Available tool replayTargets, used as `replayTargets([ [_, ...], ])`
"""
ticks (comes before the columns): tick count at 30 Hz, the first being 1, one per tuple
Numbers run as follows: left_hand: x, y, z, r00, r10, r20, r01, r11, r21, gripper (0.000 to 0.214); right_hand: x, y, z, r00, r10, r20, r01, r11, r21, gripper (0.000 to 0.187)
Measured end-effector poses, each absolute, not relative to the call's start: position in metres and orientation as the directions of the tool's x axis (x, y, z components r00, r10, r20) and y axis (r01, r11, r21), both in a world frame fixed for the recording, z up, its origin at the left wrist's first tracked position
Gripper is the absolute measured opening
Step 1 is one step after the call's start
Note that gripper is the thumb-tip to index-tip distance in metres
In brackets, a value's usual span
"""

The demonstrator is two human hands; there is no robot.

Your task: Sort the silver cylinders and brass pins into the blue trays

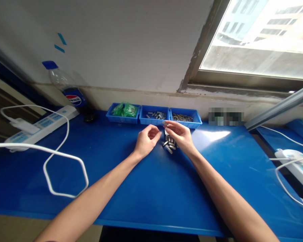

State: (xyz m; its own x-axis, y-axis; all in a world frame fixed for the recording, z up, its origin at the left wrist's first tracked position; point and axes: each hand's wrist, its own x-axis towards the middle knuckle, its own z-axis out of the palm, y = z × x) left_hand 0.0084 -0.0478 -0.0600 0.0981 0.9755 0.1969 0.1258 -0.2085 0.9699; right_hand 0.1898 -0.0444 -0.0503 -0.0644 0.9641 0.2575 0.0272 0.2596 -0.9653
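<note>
My left hand (146, 140) hovers over the blue table (146, 188) with its fingers curled loosely and nothing visible in them. My right hand (180, 136) pinches a small grey metal piece (165, 124) between thumb and fingertips, just right of the left hand. A small pile of grey metal pieces (169, 144) lies on the table between and under the two hands. Behind them stand three blue trays: one with green packets (123, 112), one with grey metal pieces (154, 116), one with thin metal pins (184, 118).
A white power strip (40, 126) with a plug and looping white cable (63, 161) lies at the left. A plastic bottle (65, 85) leans on the wall. Another white power strip and cable (293, 164) sit at the right, below a window.
</note>
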Motion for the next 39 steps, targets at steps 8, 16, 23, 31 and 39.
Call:
replayTargets([
  [8, 0.009, -0.057, -0.061, 0.374, 0.856, 0.356, 0.41, -0.497, 0.765, 0.012, 0.198, -0.043, -0.052, -0.056, 0.938, 0.342, 0.036, 0.344, -0.938, 0.06],
  [16, 0.004, -0.059, -0.059, 0.461, 0.804, 0.377, 0.549, -0.592, 0.59, 0.012, 0.205, -0.04, -0.062, 0.069, 0.931, 0.357, 0.12, 0.348, -0.93, 0.027],
  [23, 0.009, -0.045, -0.059, 0.227, 0.932, 0.282, 0.173, -0.324, 0.93, 0.017, 0.206, -0.039, -0.062, 0.073, 0.947, 0.313, 0.107, 0.304, -0.946, 0.022],
  [31, 0.008, -0.03, -0.068, 0.127, 0.984, 0.126, -0.191, -0.1, 0.976, 0.041, 0.205, -0.042, -0.059, -0.066, 0.963, 0.26, 0.077, 0.265, -0.961, 0.03],
  [39, 0.008, -0.032, -0.071, 0.174, 0.979, 0.106, -0.229, -0.064, 0.971, 0.047, 0.204, -0.045, -0.057, -0.146, 0.956, 0.254, 0.183, 0.279, -0.943, 0.039],
])
